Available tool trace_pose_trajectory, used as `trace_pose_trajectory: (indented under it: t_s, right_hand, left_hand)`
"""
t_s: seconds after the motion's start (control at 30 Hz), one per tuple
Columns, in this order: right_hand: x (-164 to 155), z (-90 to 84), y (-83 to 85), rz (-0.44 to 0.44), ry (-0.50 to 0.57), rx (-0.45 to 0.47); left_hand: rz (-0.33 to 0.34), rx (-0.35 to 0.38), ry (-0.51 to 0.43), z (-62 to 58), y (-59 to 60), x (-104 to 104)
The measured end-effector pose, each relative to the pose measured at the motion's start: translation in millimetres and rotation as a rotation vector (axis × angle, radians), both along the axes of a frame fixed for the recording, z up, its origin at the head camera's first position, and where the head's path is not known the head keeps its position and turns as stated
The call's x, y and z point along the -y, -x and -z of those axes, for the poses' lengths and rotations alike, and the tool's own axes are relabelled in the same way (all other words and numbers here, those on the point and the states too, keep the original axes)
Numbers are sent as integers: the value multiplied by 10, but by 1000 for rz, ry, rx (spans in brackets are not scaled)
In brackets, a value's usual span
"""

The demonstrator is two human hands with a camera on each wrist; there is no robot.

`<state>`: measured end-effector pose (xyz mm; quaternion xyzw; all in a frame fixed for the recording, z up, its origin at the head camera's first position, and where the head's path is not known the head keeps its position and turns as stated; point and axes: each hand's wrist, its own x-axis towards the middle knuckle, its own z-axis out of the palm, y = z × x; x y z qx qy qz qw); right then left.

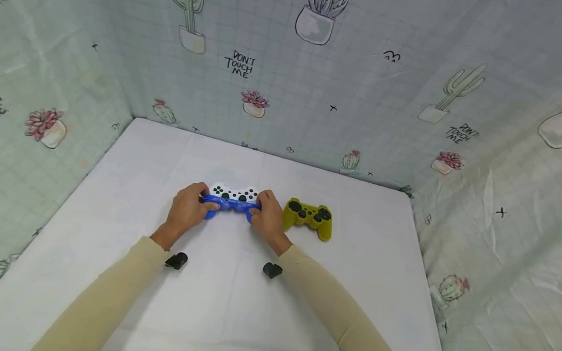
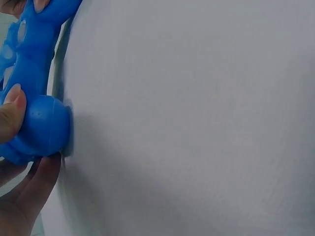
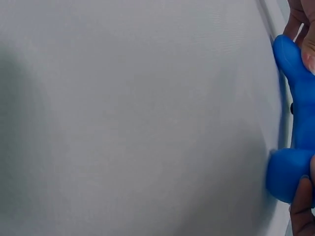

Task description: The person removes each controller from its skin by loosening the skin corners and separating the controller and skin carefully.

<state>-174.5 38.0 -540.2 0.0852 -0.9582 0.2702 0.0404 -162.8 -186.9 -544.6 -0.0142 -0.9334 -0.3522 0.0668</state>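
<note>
1. The white game controller (image 1: pixel 234 193) lies on the white tabletop (image 1: pixel 220 307), near its middle, with a blue silicone cover (image 1: pixel 229 205) partly over its near side.
2. The left hand (image 1: pixel 187 209) grips the left grip of the blue silicone cover, thumb curled on top and fingers underneath.
3. The right hand (image 1: pixel 267 217) grips the right grip of the same cover, fingers curled round it.
4. In the left wrist view the blue silicone cover (image 2: pixel 42 118) is pinched between a thumb above and fingers below, with its rounded end pressed to the tabletop (image 2: pixel 197 123).
5. In the right wrist view the blue silicone cover (image 3: pixel 293 167) sits at the frame's right edge, fingertips on it, against the tabletop (image 3: pixel 138 123).
6. A second controller in an olive-yellow cover (image 1: pixel 309 216) lies just beside the right hand, to the right of the white game controller.
7. A cactus-print cloth (image 1: pixel 312 68) stands as a wall behind the white game controller and to both sides of it.
</note>
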Motion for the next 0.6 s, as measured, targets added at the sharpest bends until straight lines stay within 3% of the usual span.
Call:
trace_pose_trajectory:
  t_s: [0.17, 0.33, 0.6]
  right_hand:
    - [-28, 9, 11, -13, -31, -32]
    - [-30, 13, 8, -24, -59, 4]
    - [-35, 58, -40, -35, -30, 81]
  left_hand:
    - [57, 27, 38, -30, 55, 0]
    - [91, 15, 68, -34, 62, -20]
    - [95, -24, 76, 16, -40, -23]
